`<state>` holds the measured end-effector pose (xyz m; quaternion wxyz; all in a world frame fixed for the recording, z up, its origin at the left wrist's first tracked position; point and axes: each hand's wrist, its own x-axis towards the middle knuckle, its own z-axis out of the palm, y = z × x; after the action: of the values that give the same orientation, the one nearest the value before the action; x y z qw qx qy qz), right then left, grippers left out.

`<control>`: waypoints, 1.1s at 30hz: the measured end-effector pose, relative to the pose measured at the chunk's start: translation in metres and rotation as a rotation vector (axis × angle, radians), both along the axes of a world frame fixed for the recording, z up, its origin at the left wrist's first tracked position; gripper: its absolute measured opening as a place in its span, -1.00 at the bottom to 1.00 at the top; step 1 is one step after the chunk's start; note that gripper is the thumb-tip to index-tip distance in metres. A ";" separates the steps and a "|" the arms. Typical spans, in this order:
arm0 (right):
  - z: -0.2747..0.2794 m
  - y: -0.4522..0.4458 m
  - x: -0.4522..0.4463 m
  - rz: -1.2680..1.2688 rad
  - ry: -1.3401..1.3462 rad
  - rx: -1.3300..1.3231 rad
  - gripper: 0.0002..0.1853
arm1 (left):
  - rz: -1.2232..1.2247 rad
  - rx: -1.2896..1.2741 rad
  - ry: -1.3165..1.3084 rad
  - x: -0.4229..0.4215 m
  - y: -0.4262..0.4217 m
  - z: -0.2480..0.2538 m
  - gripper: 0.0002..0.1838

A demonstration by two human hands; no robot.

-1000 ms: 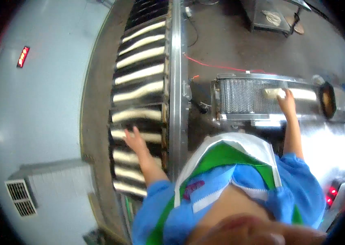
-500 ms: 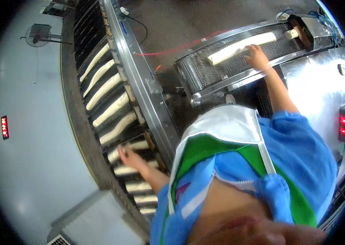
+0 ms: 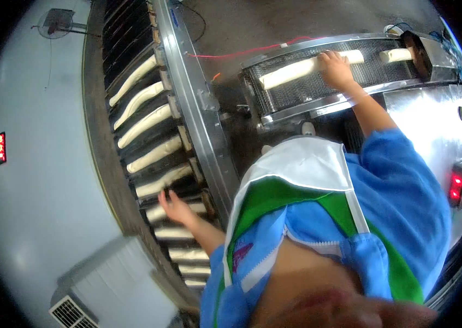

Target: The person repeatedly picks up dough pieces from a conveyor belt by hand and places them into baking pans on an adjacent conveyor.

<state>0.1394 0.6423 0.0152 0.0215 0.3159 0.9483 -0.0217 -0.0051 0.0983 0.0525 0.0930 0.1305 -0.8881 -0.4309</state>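
On the mesh conveyor (image 3: pixel 296 99) at the upper right lies a long pale dough roll (image 3: pixel 288 74). My right hand (image 3: pixel 336 70) is on its right half, fingers curled over the top; the contact beneath the fingers is hidden. A shorter dough piece (image 3: pixel 397 55) sticks out from the machine outlet at the belt's far right end. At the lower left, my left hand (image 3: pixel 176 210) hovers with its fingers apart over a row of dough strips (image 3: pixel 154 154) in dark slots. Nothing is visible in the left hand.
A metal rail (image 3: pixel 190 93) runs along the slotted rack between my hands. A red cord (image 3: pixel 242 54) stretches toward the conveyor. The shiny machine body (image 3: pixel 422 126) stands on the right, with a red-lit display (image 3: pixel 456 186). A grey box-shaped unit (image 3: pixel 105 279) sits at the lower left.
My right hand has moved slightly left and closed over the dough roll, whose left end is farther left. The shorter piece protrudes more. The view has shifted a little.
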 end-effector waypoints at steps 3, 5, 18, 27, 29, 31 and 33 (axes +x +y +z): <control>-0.002 -0.006 -0.016 0.054 -0.061 -0.029 -0.52 | -0.011 -0.096 0.038 0.002 -0.023 -0.025 -0.69; -0.004 -0.010 -0.026 0.107 -0.081 -0.037 -0.50 | 0.008 0.012 0.046 0.008 -0.036 -0.039 -0.69; -0.037 0.039 -0.144 0.417 -0.296 -1.023 -0.40 | 0.110 -0.206 0.155 0.071 0.012 -0.002 -0.62; 0.018 -0.069 -0.251 0.037 -0.144 -2.308 -0.61 | 0.397 -0.280 0.247 0.108 -0.003 -0.004 -0.61; 0.035 -0.070 -0.292 0.155 -0.063 -2.267 -0.56 | 0.426 -0.294 0.264 0.103 0.002 -0.012 -0.61; 0.087 -0.080 -0.310 0.335 0.100 -2.140 -0.56 | 0.448 -0.274 0.289 0.109 0.003 -0.013 -0.61; 0.122 -0.096 -0.344 0.585 0.229 -2.126 -0.62 | 0.467 -0.258 0.300 0.105 0.018 -0.011 -0.61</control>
<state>-0.2049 0.5461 0.1372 0.1980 -0.1035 0.4809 -0.8478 0.0996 0.1161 0.0412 0.3353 0.2530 -0.8579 -0.2961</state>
